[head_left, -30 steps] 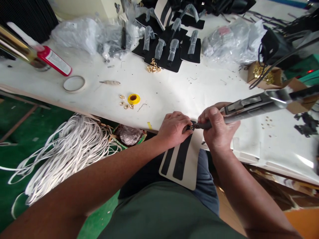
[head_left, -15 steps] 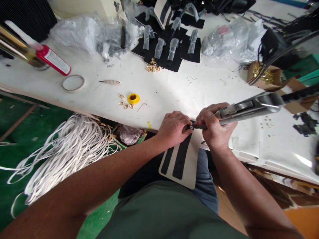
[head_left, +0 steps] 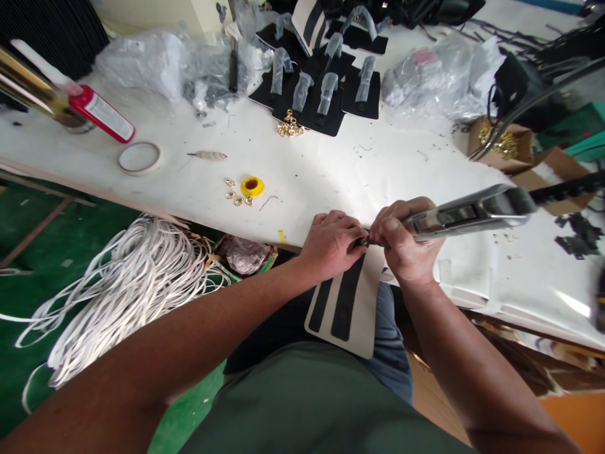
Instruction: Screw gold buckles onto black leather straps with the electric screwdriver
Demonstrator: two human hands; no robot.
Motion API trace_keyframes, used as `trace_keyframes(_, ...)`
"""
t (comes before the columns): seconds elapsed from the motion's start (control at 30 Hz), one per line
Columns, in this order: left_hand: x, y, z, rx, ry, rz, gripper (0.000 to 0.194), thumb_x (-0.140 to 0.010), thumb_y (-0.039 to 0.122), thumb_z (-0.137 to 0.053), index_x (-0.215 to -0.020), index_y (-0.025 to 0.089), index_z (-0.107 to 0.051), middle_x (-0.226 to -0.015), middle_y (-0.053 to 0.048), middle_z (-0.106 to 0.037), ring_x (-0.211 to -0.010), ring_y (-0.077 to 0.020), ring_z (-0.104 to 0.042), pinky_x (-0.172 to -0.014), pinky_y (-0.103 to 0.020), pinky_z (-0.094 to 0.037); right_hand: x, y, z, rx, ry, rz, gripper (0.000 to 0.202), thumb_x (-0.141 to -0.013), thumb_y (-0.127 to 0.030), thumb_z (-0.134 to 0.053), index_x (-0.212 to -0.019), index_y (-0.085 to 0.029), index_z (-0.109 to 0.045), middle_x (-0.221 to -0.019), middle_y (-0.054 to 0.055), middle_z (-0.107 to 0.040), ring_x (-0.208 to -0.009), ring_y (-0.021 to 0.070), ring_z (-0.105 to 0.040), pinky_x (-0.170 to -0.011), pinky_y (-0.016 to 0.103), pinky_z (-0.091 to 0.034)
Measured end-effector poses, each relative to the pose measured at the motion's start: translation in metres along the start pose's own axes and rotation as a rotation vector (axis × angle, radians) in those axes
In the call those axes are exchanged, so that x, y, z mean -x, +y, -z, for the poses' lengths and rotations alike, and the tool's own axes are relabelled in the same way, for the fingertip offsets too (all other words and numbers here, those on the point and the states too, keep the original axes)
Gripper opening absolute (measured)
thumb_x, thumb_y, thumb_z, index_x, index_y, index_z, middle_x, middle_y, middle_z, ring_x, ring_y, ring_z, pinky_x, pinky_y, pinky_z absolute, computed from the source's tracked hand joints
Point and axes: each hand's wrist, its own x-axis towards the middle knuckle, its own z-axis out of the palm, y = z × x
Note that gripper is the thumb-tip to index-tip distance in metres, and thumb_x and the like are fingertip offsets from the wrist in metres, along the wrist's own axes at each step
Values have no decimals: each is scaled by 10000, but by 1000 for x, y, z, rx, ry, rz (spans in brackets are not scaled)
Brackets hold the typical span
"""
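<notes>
A cream panel with dark stripes [head_left: 363,315] lies over my lap and against the table's front edge. My left hand [head_left: 332,246] is closed on the panel's upper end, its fingers pinching the dark strip beside a small metal piece [head_left: 363,242]. Wrapped round the front of a grey metal power screwdriver [head_left: 472,213] is my right hand [head_left: 410,243]. The tool's tip meets the dark strip right by my left fingertips. Its rear end points to the right, joined to a black hose [head_left: 567,189].
Left of my hands lie a yellow ring [head_left: 253,186], gold rings [head_left: 239,201], a tape roll [head_left: 139,157] and a red bottle [head_left: 106,115]. Black panels with wrapped handles [head_left: 326,94] sit behind. Boxes [head_left: 505,164] stand right; white cords [head_left: 127,284] hang at left.
The screwdriver has turned slightly in my right hand, and its rear has shifted a little. The panel's lower end has moved slightly right. My left hand has barely moved.
</notes>
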Motion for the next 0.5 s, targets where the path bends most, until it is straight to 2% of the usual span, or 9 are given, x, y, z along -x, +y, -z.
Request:
trace_keyframes(0.17,0,1,-1,-21,-4,-11,136,-956,334,-672,-1069,280,-726,-1215,-15,-756,-1216,-272,-580,-985,-475,-400,-1,8,5,28,-7,11,354,-852,-502,-766,-803,-259,-513,-663,-39,-585,-558,147,-586,-531,320,-515)
trace_keyframes(0.3,-3,1,-1,-32,-2,-6,131,-929,329,-691,-1037,268,-733,-1194,-14,-765,-1190,-275,-588,-956,-474,-405,-3,9,5,-58,-31,56,293,-886,-414,-743,-803,-261,-507,-631,-58,-551,-509,133,-558,-489,303,-489)
trace_keyframes(0.5,-4,2,-2,5,10,20,144,-894,305,-725,-1034,291,-757,-1190,0,-774,-1200,-276,-593,-978,-481,-401,-4,6,4,-164,-22,33,255,-892,-306,-717,-770,-260,-498,-589,-72,-511,-466,123,-530,-443,293,-461)
